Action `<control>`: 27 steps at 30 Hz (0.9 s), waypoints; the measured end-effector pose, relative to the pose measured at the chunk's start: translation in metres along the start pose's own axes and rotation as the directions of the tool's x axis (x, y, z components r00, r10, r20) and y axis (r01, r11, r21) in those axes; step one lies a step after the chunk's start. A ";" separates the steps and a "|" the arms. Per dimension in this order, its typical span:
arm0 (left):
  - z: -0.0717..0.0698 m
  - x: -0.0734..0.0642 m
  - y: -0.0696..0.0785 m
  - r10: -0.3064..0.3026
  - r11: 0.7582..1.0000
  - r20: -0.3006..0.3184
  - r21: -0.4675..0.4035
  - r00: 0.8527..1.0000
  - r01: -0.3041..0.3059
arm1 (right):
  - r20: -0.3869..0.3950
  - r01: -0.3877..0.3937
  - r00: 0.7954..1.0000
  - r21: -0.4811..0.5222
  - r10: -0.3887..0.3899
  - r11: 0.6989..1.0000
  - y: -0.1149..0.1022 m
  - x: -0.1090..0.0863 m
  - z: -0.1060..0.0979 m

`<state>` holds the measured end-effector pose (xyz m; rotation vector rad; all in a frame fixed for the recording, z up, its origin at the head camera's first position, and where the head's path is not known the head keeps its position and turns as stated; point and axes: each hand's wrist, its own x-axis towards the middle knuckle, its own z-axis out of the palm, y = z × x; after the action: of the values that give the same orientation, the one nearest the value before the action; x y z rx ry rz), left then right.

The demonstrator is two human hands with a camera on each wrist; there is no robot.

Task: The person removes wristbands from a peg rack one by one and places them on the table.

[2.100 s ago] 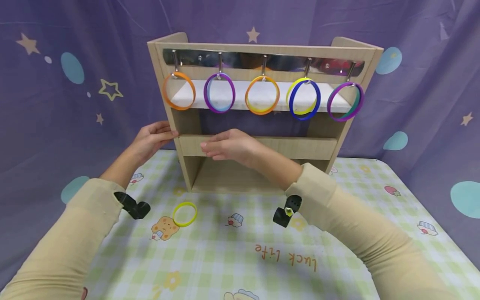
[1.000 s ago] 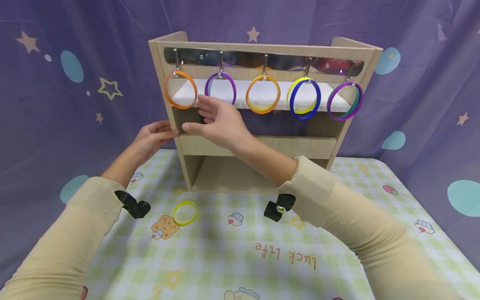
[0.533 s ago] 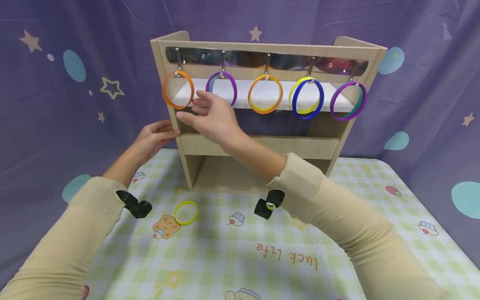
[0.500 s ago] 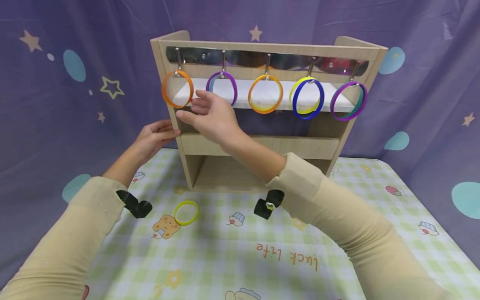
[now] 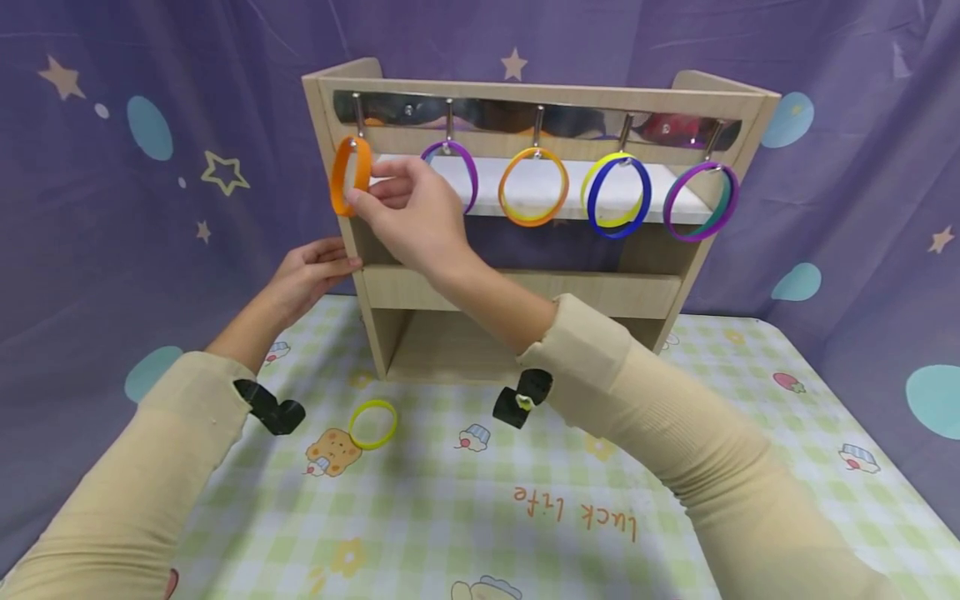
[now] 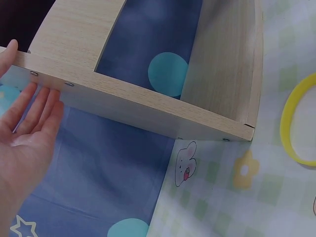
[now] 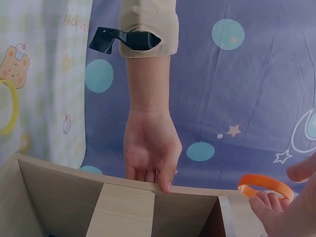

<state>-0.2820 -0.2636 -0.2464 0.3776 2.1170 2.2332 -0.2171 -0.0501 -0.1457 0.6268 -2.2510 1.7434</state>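
Note:
In the head view, my right hand [image 5: 420, 208] pinches an orange silicone wristband [image 5: 339, 179] at its right side, thumb in front. The band hangs at the leftmost hook [image 5: 358, 108] of a wooden shelf unit [image 5: 525, 292] and is turned partly edge-on. In the right wrist view, the same orange band is beside the fingertips [image 7: 266, 202]. My left hand [image 5: 307, 271] rests on the unit's left side panel. The left wrist view has its fingers [image 6: 37, 106] straight against the panel's outer face and the thumb at the front edge.
On the other hooks hang a purple band [image 5: 471, 171], an orange band [image 5: 564, 187], blue [image 5: 648, 196] and yellow [image 5: 600, 171] bands together, and a purple band with teal inside [image 5: 671, 208]. A yellow band [image 5: 354, 427] lies on the checked tablecloth [image 5: 420, 517].
My right hand has risen and moved left from the middle board, now pinching the leftmost orange wristband, which has turned edge-on. The left hand has stayed on the side panel.

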 end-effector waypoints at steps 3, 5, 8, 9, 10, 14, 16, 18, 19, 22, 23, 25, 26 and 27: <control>0.000 0.000 0.000 0.002 1.000 0.000 0.005 1.000 -0.002 | -0.017 -0.008 1.000 0.019 0.008 1.000 -0.002 0.002 0.001; 0.000 -0.001 0.000 0.000 1.000 -0.001 0.012 1.000 0.000 | -0.026 -0.009 1.000 0.027 0.009 1.000 -0.002 0.003 0.001; 0.001 -0.001 0.001 -0.010 1.000 -0.004 0.014 1.000 0.010 | -0.040 -0.009 0.999 0.032 0.011 0.999 -0.003 0.004 0.000; 0.001 -0.001 0.001 -0.014 1.000 -0.006 0.016 1.000 0.014 | -0.043 -0.010 0.999 0.034 0.012 0.999 -0.003 0.004 0.000; 0.001 -0.001 0.001 -0.017 1.000 -0.007 0.020 1.000 0.017 | -0.045 -0.011 0.999 0.035 0.013 0.999 -0.003 0.004 0.000; 0.001 -0.001 0.001 -0.032 0.998 -0.011 0.044 0.999 0.033 | -0.042 -0.021 0.999 0.066 0.023 0.998 -0.003 0.003 0.000; 0.000 -0.001 0.001 -0.036 0.998 -0.011 0.054 0.999 0.037 | -0.041 -0.019 0.999 0.093 0.023 0.995 -0.003 0.003 -0.001; 0.000 0.000 0.000 -0.038 0.998 -0.012 0.056 0.999 0.039 | -0.042 -0.017 0.999 0.119 0.022 0.993 -0.003 0.002 -0.001; 0.000 0.000 0.000 -0.038 0.998 -0.013 0.059 0.999 0.039 | -0.045 -0.015 0.999 0.126 0.020 0.992 -0.003 0.002 -0.001; 0.000 0.000 0.000 -0.039 0.998 -0.017 0.057 0.999 0.040 | -0.053 -0.007 0.998 0.145 0.015 0.989 -0.003 0.002 -0.001; 0.000 0.000 0.000 -0.038 0.998 -0.017 0.053 0.999 0.039 | -0.053 -0.007 0.998 0.148 0.015 0.989 -0.003 0.002 -0.002; 0.000 0.000 0.000 -0.035 0.998 -0.016 0.054 0.999 0.036 | -0.050 -0.007 0.999 0.154 0.015 0.988 -0.003 0.002 -0.001; 0.000 0.000 0.000 -0.034 0.998 -0.015 0.052 0.999 0.035 | -0.050 -0.005 0.999 0.166 0.013 0.986 -0.002 0.002 -0.001; 0.001 0.000 0.000 -0.033 0.998 -0.016 0.053 0.999 0.033 | -0.048 -0.005 0.999 0.173 0.013 0.985 -0.002 0.002 -0.001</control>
<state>-0.2821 -0.2631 -0.2460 0.3271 2.1770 2.1726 -0.2182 -0.0501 -0.1429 0.6014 -2.0894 1.9516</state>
